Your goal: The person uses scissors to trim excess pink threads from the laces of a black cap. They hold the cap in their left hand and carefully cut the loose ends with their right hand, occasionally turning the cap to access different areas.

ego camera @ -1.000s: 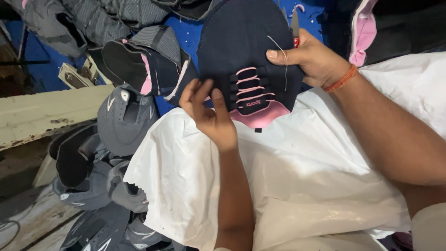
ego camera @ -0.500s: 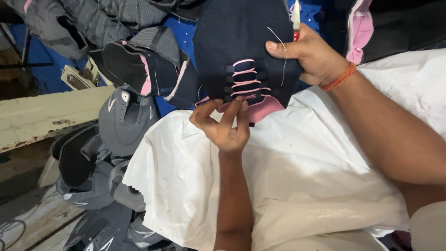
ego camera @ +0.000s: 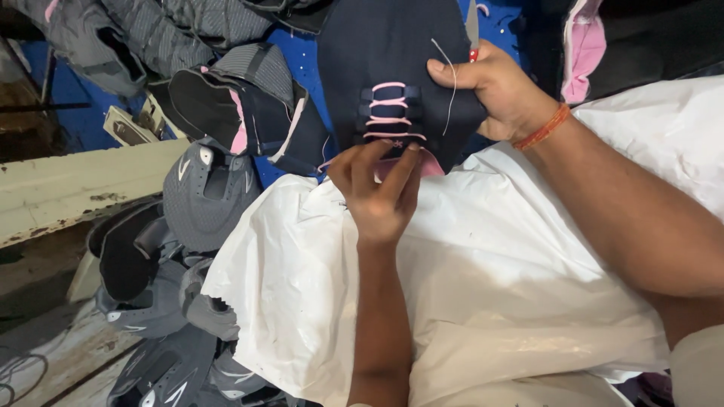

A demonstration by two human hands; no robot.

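Navy shoe upper [ego camera: 392, 53] with pink lacing [ego camera: 390, 113] is held up above a white plastic sheet [ego camera: 490, 264]; 4 pink rows are threaded, the lowest being worked. Right hand [ego camera: 501, 98] grips its edge; left hand [ego camera: 377, 188] pinches at the bottom. Grey uppers [ego camera: 204, 196] crowd the left side.

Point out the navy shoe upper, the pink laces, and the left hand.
navy shoe upper [ego camera: 392, 45], head view, bare fabric above lacing.
pink laces [ego camera: 389, 103], head view, middle crossing.
left hand [ego camera: 377, 192], head view, palm.
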